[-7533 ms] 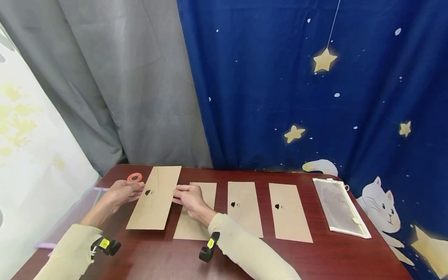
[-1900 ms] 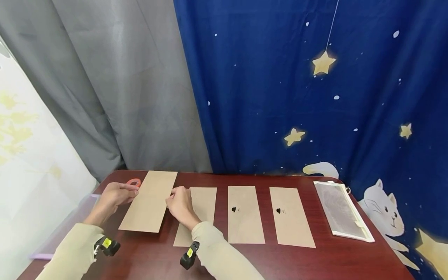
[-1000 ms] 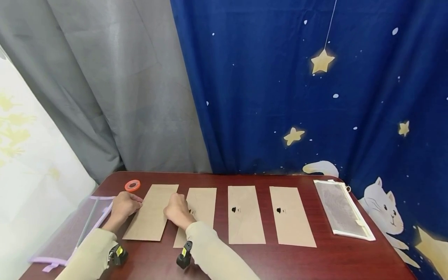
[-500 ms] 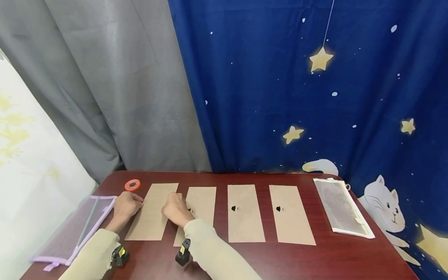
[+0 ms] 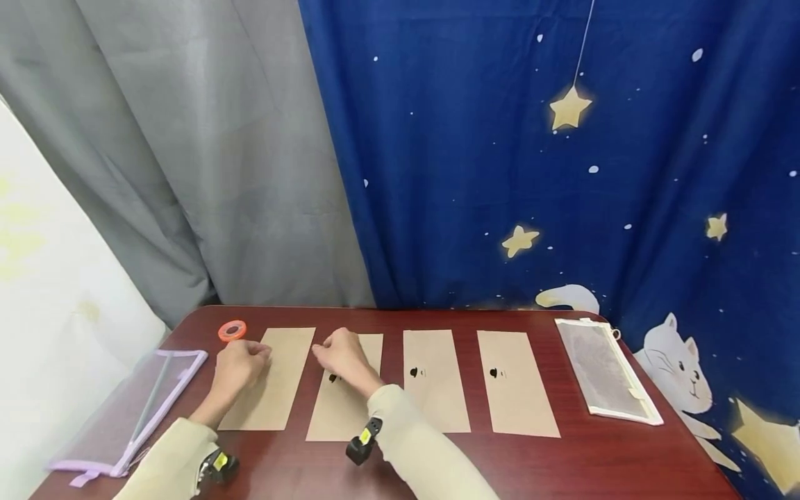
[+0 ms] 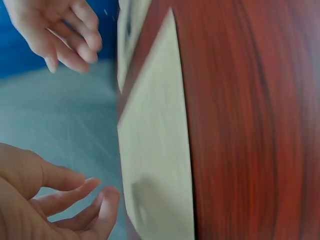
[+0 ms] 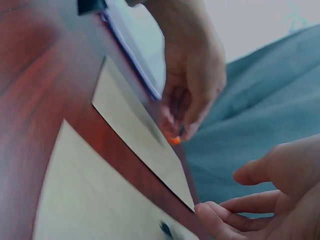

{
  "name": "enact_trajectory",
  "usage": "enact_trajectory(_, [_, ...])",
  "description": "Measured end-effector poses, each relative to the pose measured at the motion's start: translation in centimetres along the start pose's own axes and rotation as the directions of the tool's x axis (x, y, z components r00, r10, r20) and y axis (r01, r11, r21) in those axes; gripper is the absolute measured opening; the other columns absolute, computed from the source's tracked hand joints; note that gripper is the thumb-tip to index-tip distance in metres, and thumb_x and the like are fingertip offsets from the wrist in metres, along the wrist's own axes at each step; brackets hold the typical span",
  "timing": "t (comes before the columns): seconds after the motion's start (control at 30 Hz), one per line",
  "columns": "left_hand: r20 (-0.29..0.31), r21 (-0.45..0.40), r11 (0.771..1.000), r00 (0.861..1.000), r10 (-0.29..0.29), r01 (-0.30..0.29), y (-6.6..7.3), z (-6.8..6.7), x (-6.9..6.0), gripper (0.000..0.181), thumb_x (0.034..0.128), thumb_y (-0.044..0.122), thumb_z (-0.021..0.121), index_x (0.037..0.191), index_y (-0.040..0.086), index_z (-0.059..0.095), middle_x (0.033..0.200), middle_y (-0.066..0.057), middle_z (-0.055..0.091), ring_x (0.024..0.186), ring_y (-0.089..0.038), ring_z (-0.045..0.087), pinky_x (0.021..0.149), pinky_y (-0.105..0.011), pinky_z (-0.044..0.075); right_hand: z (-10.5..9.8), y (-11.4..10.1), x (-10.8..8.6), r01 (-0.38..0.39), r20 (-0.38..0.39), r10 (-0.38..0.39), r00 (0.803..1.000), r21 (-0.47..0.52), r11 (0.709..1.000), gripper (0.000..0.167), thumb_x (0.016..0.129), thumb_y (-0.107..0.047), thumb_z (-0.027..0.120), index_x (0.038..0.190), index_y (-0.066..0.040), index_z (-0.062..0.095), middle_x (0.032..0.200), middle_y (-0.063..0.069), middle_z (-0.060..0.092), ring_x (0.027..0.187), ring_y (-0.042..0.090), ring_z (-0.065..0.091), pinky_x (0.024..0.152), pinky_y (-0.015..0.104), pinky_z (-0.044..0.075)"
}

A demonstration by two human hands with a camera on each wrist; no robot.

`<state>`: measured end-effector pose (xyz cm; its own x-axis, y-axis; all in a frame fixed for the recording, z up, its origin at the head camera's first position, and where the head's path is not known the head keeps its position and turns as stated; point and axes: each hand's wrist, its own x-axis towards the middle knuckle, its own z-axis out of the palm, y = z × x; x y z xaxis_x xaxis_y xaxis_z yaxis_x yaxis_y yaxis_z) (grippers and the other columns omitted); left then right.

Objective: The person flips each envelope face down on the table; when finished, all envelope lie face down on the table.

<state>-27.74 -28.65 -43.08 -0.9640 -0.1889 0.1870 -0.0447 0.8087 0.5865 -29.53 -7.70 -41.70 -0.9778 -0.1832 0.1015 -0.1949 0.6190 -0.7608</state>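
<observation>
Leftmost brown sheet [image 5: 275, 382] lies flat — left fingers [image 6: 107, 212] slightly parted, right fingers [image 7: 212, 220] parted wider — both holding nothing.

- Bare left grip [image 5: 242, 364]: fingers loosely bent, slightly parted.
- Bare right grip [image 5: 342, 355]: fingers loosely curved, thumb apart.
- Cream-sleeved arms [image 5: 431, 448]: both stretched forward.

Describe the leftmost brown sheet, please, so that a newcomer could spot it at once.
At the left end of the dark red table lies a purple-edged pouch. The brown sheet to its right, partly behind the left hand, starts a row of four. Its visible face is plain, while its three neighbours each show a black hat print.
</observation>
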Motion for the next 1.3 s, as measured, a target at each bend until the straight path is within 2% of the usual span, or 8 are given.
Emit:
enact_trajectory(0.1, [0.089,-0.045,0.998,0.995,-0.044,0.049,1.8,0.4,-0.5,0.022,0.0894,0.017,0.065,0.099,0.002,0.079,0.088,-0.011,0.077,0.086,-0.024,0.063,0.070,-0.030,0.047,-1.9,1.5,-0.1,-0.001,-0.013,0.001,1.000,0.003,1.000,0.022,0.093,-0.026,0.069,0.087,-0.008,0.081,0.085,-0.001,0.076,0.078,0.011,0.067,0.063,0.021,0.051])
enact_trajectory(0.2, [0.165,-0.108,0.991,0.984,-0.062,0.081,3.0,0.9,-1.1,0.022,0.0903,0.014,0.064,0.101,0.000,0.078,0.085,-0.008,0.077,0.082,-0.016,0.063,0.072,-0.028,0.048,-3.6,3.0,-0.4,-0.026,-0.012,0.026,1.000,-0.002,1.000,0.030,0.093,-0.027,0.069,0.113,-0.007,0.078,0.110,0.006,0.077,0.103,0.019,0.071,0.082,0.029,0.059])
enact_trajectory(0.37, [0.342,-0.343,0.923,0.939,-0.048,0.172,4.4,1.8,-1.9,0.031,0.0990,0.007,0.054,0.118,-0.015,0.065,0.108,-0.025,0.072,0.098,-0.025,0.072,0.085,-0.037,0.063,-5.7,5.2,-1.4,-0.104,0.053,0.098,0.994,0.135,0.985,0.041,0.093,-0.027,0.069,0.123,0.002,0.070,0.120,0.013,0.073,0.111,0.025,0.069,0.097,0.039,0.057])
enact_trajectory(0.4, [0.377,-0.378,0.904,0.925,-0.045,0.198,4.6,2.0,-2.0,0.033,0.1006,0.006,0.051,0.122,-0.017,0.061,0.114,-0.029,0.069,0.103,-0.030,0.071,0.088,-0.039,0.062,-6.0,5.6,-1.6,-0.122,0.085,0.107,0.991,0.194,0.973,0.044,0.094,-0.026,0.069,0.125,0.005,0.068,0.123,0.016,0.071,0.112,0.027,0.069,0.098,0.040,0.057])
enact_trajectory(0.5, [0.436,-0.393,0.893,0.900,-0.029,0.219,5.2,2.4,-2.1,0.039,0.1028,0.010,0.049,0.129,-0.019,0.055,0.126,-0.035,0.062,0.115,-0.039,0.066,0.095,-0.041,0.060,-6.9,6.5,-2.1,-0.202,0.181,0.145,0.973,0.356,0.912,0.047,0.096,-0.023,0.068,0.128,0.010,0.063,0.127,0.020,0.067,0.111,0.032,0.069,0.097,0.040,0.058])
enact_trajectory(0.8, [0.503,-0.410,0.878,0.865,-0.009,0.248,6.3,3.1,-2.0,0.050,0.1056,0.017,0.046,0.135,-0.024,0.044,0.141,-0.040,0.049,0.131,-0.049,0.052,0.105,-0.047,0.054,-8.8,8.3,-3.0,-0.366,0.341,0.204,0.918,0.525,0.768,0.051,0.099,-0.020,0.062,0.133,0.017,0.051,0.128,0.032,0.059,0.114,0.041,0.067,0.098,0.043,0.059])
enact_trajectory(0.97, [0.516,-0.431,0.859,0.857,-0.017,0.276,6.6,3.2,-1.7,0.055,0.1060,0.018,0.046,0.138,-0.026,0.036,0.141,-0.041,0.048,0.132,-0.049,0.052,0.104,-0.046,0.054,-9.2,8.3,-3.1,-0.423,0.393,0.214,0.894,0.586,0.691,0.056,0.101,-0.021,0.060,0.137,0.019,0.044,0.128,0.038,0.057,0.119,0.046,0.063,0.102,0.046,0.056])
enact_trajectory(1.3, [0.538,-0.456,0.813,0.840,-0.071,0.361,7.3,3.1,-1.4,0.051,0.1045,0.011,0.047,0.135,-0.028,0.037,0.119,-0.035,0.060,0.102,-0.029,0.071,0.094,-0.040,0.060,-8.8,8.3,-2.8,-0.477,0.427,0.243,0.871,0.617,0.626,0.060,0.099,-0.024,0.062,0.133,0.021,0.041,0.127,0.039,0.060,0.120,0.047,0.063,0.104,0.049,0.055])
